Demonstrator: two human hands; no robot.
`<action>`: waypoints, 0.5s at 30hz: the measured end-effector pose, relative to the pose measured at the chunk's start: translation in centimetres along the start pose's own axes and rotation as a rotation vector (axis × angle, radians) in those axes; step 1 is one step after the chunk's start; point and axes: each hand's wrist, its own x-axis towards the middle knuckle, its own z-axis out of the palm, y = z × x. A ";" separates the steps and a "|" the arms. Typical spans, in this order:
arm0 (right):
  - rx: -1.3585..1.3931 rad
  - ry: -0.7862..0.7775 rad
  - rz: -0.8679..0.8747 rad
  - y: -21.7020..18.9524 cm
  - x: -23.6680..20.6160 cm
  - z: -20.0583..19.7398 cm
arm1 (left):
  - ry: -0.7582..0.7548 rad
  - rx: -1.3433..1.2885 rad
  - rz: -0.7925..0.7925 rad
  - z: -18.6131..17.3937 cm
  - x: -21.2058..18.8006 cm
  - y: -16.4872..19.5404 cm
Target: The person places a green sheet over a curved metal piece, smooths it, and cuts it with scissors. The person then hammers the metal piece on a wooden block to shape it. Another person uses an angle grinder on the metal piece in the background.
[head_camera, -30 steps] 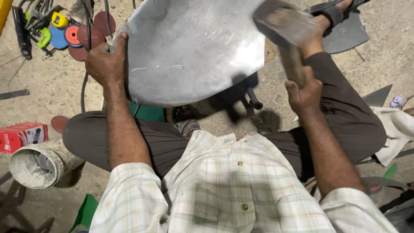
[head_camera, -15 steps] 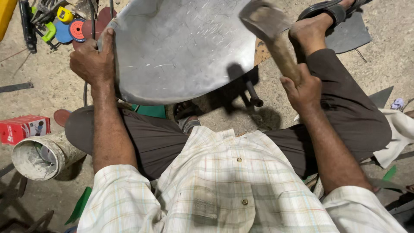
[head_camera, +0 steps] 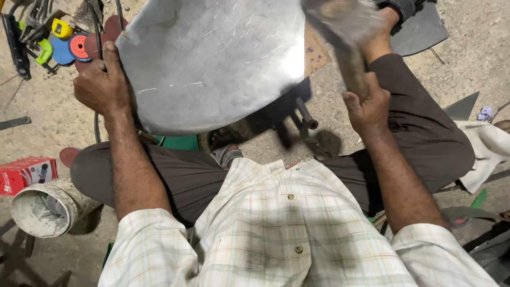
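A large curved sheet of shiny metal [head_camera: 212,58] fills the upper middle of the head view. My left hand [head_camera: 101,85] grips its left edge, thumb over the rim. My right hand [head_camera: 366,106] is closed around the wooden handle of a hammer [head_camera: 342,21]. The hammer's head is blurred and hovers over the sheet's right edge. The sheet rests over a dark metal stand [head_camera: 297,111] between my knees, mostly hidden beneath it.
Grinding discs, a tape measure and hand tools [head_camera: 58,42] lie at the top left on sandy ground. A red box [head_camera: 24,172] and a tipped white bucket [head_camera: 45,210] sit at the left. A dark metal plate [head_camera: 419,32] lies top right, white cloth [head_camera: 489,154] at right.
The hammer has swung from the right toward the sheet's right edge. My left hand has shifted with the sheet, which now sits closer and larger in view.
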 end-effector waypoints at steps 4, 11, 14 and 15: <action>-0.059 -0.320 0.520 -0.3 1.6 -0.3 | 0.005 -0.008 0.013 -0.9 -0.3 -0.2; 0.378 0.084 0.187 0.7 -1.0 -1.5 | -0.042 -0.048 0.010 -1.3 -1.1 -2.5; 0.134 0.079 0.094 2.1 -1.0 0.4 | -0.032 -0.024 -0.017 -1.2 -1.1 -2.7; -0.001 0.055 0.069 2.4 -0.4 1.0 | -0.013 -0.018 -0.009 -1.3 -1.1 -2.6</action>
